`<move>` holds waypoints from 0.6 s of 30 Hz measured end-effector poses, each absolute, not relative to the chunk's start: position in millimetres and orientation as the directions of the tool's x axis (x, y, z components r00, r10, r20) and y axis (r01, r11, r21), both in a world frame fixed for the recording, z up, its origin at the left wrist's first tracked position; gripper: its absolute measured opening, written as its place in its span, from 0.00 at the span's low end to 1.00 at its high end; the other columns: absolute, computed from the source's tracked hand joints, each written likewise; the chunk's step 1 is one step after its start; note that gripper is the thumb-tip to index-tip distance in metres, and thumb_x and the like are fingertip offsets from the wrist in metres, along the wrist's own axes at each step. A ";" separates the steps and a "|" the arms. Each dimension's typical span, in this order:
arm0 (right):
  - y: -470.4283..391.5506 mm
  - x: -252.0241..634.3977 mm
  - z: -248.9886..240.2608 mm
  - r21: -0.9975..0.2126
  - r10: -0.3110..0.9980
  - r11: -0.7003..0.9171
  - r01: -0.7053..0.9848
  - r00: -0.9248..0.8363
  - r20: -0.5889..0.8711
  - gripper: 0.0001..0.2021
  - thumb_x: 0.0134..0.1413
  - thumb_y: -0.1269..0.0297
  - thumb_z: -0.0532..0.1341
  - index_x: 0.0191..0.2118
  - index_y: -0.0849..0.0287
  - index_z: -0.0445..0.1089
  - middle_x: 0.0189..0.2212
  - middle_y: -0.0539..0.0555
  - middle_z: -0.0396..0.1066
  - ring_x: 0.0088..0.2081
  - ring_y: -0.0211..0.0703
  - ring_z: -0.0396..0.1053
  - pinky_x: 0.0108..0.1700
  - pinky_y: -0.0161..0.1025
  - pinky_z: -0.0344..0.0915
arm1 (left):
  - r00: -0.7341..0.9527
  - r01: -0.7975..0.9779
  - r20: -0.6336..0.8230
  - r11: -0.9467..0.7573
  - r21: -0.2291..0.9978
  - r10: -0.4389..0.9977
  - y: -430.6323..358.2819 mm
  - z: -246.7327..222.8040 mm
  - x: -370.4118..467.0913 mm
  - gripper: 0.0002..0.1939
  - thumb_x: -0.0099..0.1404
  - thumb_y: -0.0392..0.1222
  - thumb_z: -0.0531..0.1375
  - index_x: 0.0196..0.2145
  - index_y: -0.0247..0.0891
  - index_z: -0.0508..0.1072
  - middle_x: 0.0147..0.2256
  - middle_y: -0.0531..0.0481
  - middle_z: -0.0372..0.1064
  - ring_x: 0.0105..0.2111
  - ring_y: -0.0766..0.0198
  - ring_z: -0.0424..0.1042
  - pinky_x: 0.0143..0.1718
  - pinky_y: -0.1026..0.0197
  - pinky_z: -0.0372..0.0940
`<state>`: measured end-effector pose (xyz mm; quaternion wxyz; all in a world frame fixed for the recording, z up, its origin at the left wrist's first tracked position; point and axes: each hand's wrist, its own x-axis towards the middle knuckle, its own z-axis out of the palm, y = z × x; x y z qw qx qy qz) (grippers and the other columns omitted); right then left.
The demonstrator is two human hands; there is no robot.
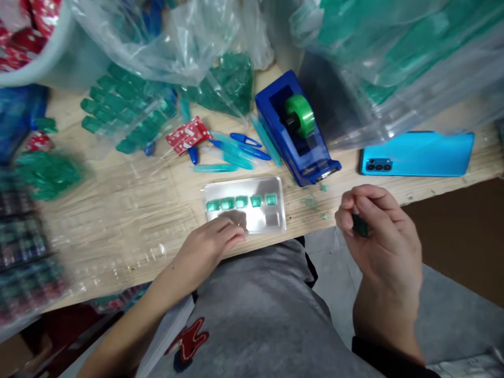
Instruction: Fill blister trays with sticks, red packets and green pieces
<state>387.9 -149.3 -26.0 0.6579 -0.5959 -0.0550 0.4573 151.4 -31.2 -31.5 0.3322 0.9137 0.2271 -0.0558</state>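
Note:
A clear plastic tray lies near the table's front edge, with a row of several small green translucent blocks along its middle. Over the tray's near left edge is my left hand, fingers bent and pressed together. What they hold, if anything, is hidden, and I cannot tell whether they touch the tray. My right hand is raised at the right, past the table edge, its fingers closed around a dark green block. That block is partly covered by the fingers and thumb.
Behind the tray are a blue tape dispenser with green tape, loose blue and teal plastic pieces and a red packet. A blue phone lies right. Bagged green blocks and stacked clear trays are at left.

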 end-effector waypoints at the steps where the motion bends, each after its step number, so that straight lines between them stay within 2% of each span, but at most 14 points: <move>1: -148.8 386.8 -26.2 -0.834 0.671 -0.128 -0.537 0.573 -0.472 0.02 0.49 0.65 0.67 0.31 0.50 0.76 0.25 0.47 0.69 0.20 0.31 0.61 0.20 0.31 0.57 | 0.884 0.466 -0.292 -0.667 0.581 0.364 -28.3 -32.2 149.0 0.12 0.72 0.43 0.51 0.37 0.40 0.73 0.33 0.51 0.73 0.33 0.65 0.73 0.33 0.64 0.66; 7: -144.7 374.6 -21.7 -0.855 0.746 -0.162 -0.493 0.506 -0.433 0.02 0.52 0.65 0.66 0.32 0.48 0.77 0.26 0.48 0.70 0.21 0.33 0.62 0.21 0.33 0.59 | 0.884 0.468 -0.385 -0.541 0.699 0.267 -5.4 -37.1 156.0 0.15 0.72 0.38 0.49 0.33 0.40 0.73 0.32 0.52 0.73 0.32 0.66 0.72 0.33 0.65 0.63; 10: -144.1 370.8 -20.1 -0.852 0.747 -0.169 -0.495 0.499 -0.438 0.02 0.51 0.65 0.67 0.32 0.50 0.77 0.26 0.48 0.71 0.21 0.32 0.63 0.20 0.32 0.58 | 0.875 0.485 -0.400 -0.516 0.706 0.274 -2.8 -36.4 157.1 0.15 0.72 0.37 0.49 0.31 0.38 0.72 0.32 0.51 0.72 0.31 0.66 0.70 0.32 0.64 0.61; 14: -143.5 367.7 -19.5 -0.841 0.739 -0.194 -0.505 0.489 -0.463 0.02 0.49 0.65 0.68 0.31 0.52 0.77 0.24 0.48 0.71 0.20 0.31 0.64 0.20 0.30 0.58 | 0.851 0.522 -0.471 -0.471 0.711 0.232 -2.6 -35.5 156.3 0.09 0.70 0.38 0.53 0.34 0.37 0.71 0.34 0.51 0.71 0.33 0.65 0.69 0.34 0.64 0.60; 18: -143.8 365.4 -19.7 -0.837 0.737 -0.220 -0.501 0.476 -0.479 0.02 0.48 0.64 0.69 0.31 0.53 0.77 0.24 0.47 0.72 0.20 0.30 0.65 0.21 0.28 0.59 | 0.858 0.509 -0.477 -0.437 0.742 0.189 3.7 -33.7 160.2 0.11 0.70 0.35 0.51 0.32 0.36 0.70 0.32 0.51 0.70 0.33 0.66 0.67 0.34 0.65 0.58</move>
